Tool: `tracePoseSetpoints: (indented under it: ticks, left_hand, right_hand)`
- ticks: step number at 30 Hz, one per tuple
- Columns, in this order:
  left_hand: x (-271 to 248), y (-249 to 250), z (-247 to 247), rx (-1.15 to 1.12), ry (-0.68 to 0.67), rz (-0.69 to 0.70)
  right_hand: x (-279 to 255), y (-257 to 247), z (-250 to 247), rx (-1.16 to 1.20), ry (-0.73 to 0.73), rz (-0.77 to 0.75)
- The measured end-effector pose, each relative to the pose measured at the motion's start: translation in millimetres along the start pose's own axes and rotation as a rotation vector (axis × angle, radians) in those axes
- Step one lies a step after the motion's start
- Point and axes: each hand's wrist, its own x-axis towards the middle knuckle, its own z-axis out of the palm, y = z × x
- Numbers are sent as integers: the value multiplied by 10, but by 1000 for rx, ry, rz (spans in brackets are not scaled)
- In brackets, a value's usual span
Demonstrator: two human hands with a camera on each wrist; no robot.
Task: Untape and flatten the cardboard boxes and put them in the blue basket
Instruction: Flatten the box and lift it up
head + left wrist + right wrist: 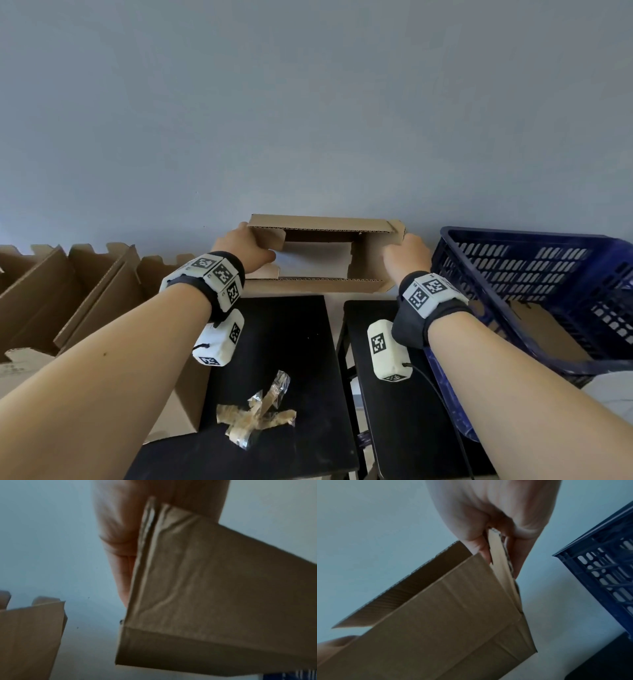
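I hold an opened brown cardboard box (318, 285) up in front of the grey wall, its flaps spread and its inside showing through. My left hand (239, 248) grips its left end flap (197, 581), thumb on the near face. My right hand (407, 255) pinches the right end flap (500, 555) between thumb and fingers. The blue basket (534, 270) sits tilted just right of the box, with flat cardboard (544, 329) lying inside; its corner (599, 566) shows in the right wrist view.
Two black tables (284, 342) stand below my arms with a gap between them. A wad of peeled tape (257, 416) lies on the left table. Several other cardboard boxes (78, 298) stand along the wall at the left.
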Motion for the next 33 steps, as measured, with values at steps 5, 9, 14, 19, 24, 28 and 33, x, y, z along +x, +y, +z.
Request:
tracePoseSetpoints:
  ticks: [5, 9, 14, 19, 24, 28, 33]
  left_hand:
    - [-45, 3, -28, -245, -160, -36]
    - [-94, -21, -68, -410, -229, -36]
    - [-110, -139, -63, -557, -377, -30]
    - [-116, -167, -33, -685, -486, -79]
    - [-144, -60, -42, -890, -537, -98]
    - [-194, 167, -39, -762, -558, -39]
    - [-298, 393, 150, -405, -743, 109]
  right_hand:
    - [57, 156, 37, 5, -1, 72]
    - [115, 313, 44, 76, 20, 171]
    - [153, 408, 34, 256, 71, 281]
    - [166, 449, -11, 397, 103, 283]
    - [151, 390, -57, 437, 149, 299]
    - [128, 283, -33, 451, 61, 310]
    - [109, 77, -35, 528, 17, 361]
